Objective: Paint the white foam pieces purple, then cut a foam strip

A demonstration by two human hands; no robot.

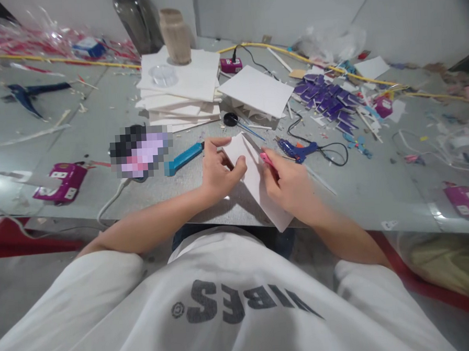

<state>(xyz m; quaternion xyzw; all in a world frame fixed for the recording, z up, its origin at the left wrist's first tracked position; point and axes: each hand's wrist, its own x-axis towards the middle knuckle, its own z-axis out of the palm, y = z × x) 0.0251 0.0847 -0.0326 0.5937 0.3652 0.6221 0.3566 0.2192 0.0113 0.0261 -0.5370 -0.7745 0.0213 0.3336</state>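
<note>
My left hand (222, 168) grips a white foam board (254, 187) near its upper left end, thumb on the near face and fingers behind. The board is tilted, its lower corner at the table's front edge. In my closed right hand (287, 180) is a pink-handled craft knife (268, 160), held against the board's right side; its blade is hard to make out. A blue utility knife (186, 158) lies left of my left hand. To the right of my right hand rests a blue glue gun (298, 149) with a black cord.
A stack of white boards (179, 102) stands at the back, with a tan jar (175, 36) on it. Purple pieces (330, 99) are heaped at the back right. A phone (141, 151) and a magenta power strip (64, 183) lie left. A yellow cable (323, 63) runs along the back.
</note>
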